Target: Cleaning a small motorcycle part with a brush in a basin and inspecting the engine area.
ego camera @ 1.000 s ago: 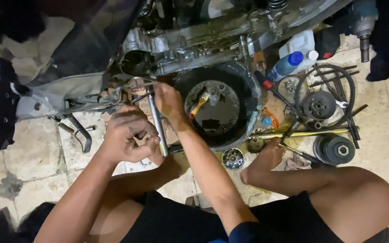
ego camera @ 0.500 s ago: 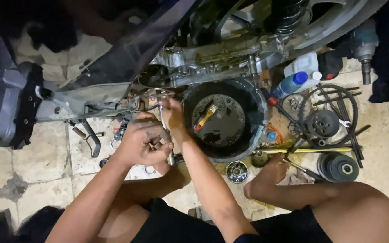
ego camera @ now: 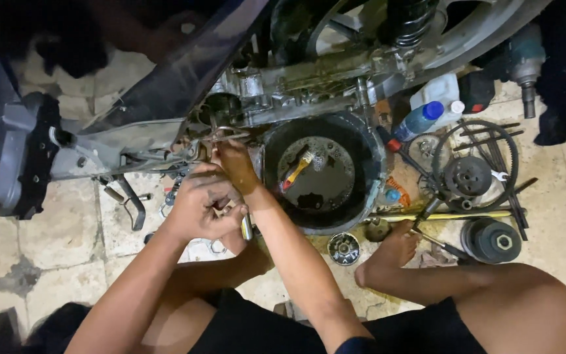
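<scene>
Two hands on a metal wrench under a scooter engine

The scooter engine case (ego camera: 296, 88) spans the far side of the tiled floor (ego camera: 54, 242), with the black oil basin (ego camera: 371, 190) just right of the hands and a yellow-handled brush (ego camera: 298, 167) lying in its dark oil; further right lie a drive belt (ego camera: 512, 151) around a round pulley (ego camera: 468, 176), a clutch drum (ego camera: 498, 240) nearer, and a blue-capped bottle (ego camera: 419, 120) farther off. The left hand (ego camera: 201, 203) has its fingers clamped around the near part of the metal wrench (ego camera: 247, 226), whose end shows below the fist; the right hand (ego camera: 234, 164), touching the left, reaches to the far end at the engine's underside, fingers curled together, though what they grip is hidden
</scene>
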